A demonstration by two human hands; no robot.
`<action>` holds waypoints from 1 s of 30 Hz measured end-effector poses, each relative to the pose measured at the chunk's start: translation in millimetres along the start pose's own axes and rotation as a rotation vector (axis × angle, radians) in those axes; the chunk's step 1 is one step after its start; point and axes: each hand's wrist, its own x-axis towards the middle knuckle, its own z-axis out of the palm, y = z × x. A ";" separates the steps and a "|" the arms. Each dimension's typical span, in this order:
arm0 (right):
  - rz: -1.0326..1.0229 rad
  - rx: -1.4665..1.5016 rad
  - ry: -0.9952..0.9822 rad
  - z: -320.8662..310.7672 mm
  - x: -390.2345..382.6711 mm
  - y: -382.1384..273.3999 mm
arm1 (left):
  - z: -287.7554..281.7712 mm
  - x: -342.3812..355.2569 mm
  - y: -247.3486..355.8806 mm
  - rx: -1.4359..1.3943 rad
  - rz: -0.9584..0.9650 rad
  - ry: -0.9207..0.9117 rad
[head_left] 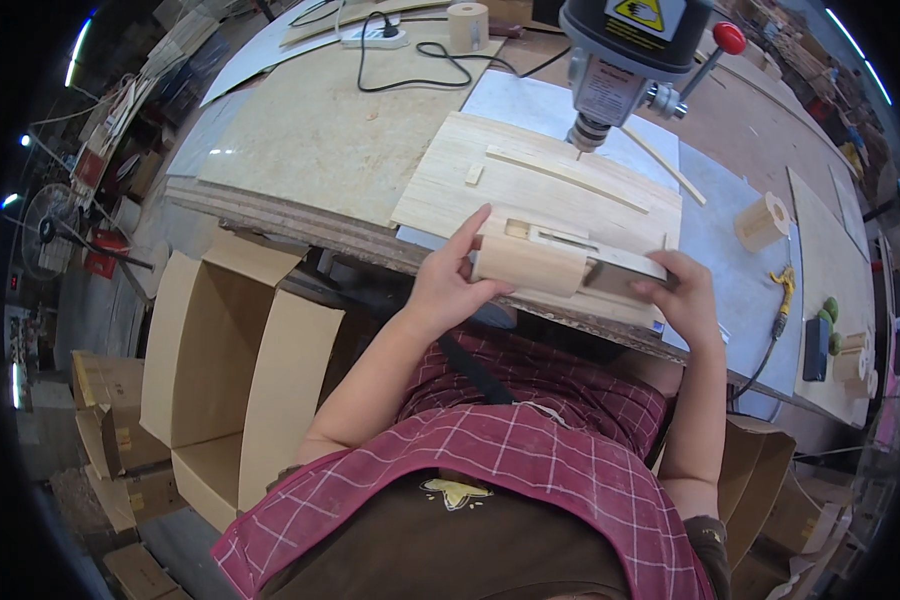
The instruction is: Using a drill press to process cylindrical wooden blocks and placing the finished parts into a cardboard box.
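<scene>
At the table's front edge my left hand (446,278) grips the left end of a pale wooden block (532,266), thumb on its near side and fingers at its far side. The block lies on its side and has a small square recess near its left end. My right hand (688,298) pinches the right end of a flat slotted piece (625,262) with a pale edge and a darker face. That piece meets the block; how far it goes in I cannot tell. Behind them lies a light wooden board (440,180) with thin strips fixed on it. A drill press (610,85) stands over the board.
A round wooden piece with a hole (762,222) stands at the right, near a yellow-handled air gun (782,290). A power strip (375,38) and black cable lie at the back. Open cardboard boxes (210,350) stand below left. The drill's red-knobbed lever (728,38) sticks out right.
</scene>
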 end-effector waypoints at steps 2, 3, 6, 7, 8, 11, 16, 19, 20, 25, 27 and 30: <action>0.031 0.143 0.044 -10.1 -16.0 1.7 | -16.5 -16.4 7.8 -0.212 0.028 0.034; 0.023 0.154 0.027 -13.9 -22.9 2.3 | -24.6 -21.2 12.1 -0.203 0.020 0.053; 0.094 0.318 0.004 -22.7 -38.8 -1.7 | -47.4 -35.4 16.7 -0.292 0.012 0.037; 0.124 0.363 0.053 -26.5 -40.8 -3.1 | -54.1 -38.0 17.0 -0.286 0.006 0.062; 0.156 0.406 0.103 -30.5 -42.9 -0.3 | -58.9 -39.3 16.3 -0.307 -0.047 0.118; 0.146 0.472 0.179 -43.6 -48.2 17.5 | -71.8 -45.4 6.3 -0.317 -0.130 0.263; 0.104 0.604 0.341 -62.9 -65.0 37.4 | -70.8 -47.2 -13.9 -1.071 -0.386 0.285; 0.089 0.690 0.435 -67.4 -67.8 52.0 | -54.7 -50.0 -25.6 -1.439 -0.489 0.194; 0.095 0.747 0.467 -70.3 -68.6 57.2 | -47.9 -51.7 -27.1 -1.553 -0.509 0.139; 0.116 0.751 0.576 -90.3 -80.9 85.0 | -23.3 -59.4 -45.8 -1.714 -0.468 0.018; 0.138 0.757 0.667 -100.5 -87.1 99.4 | -21.5 -59.9 -47.7 -1.708 -0.429 -0.026; 0.151 0.705 0.810 -112.2 -95.6 123.4 | -23.9 -59.7 -49.8 -1.726 -0.332 -0.194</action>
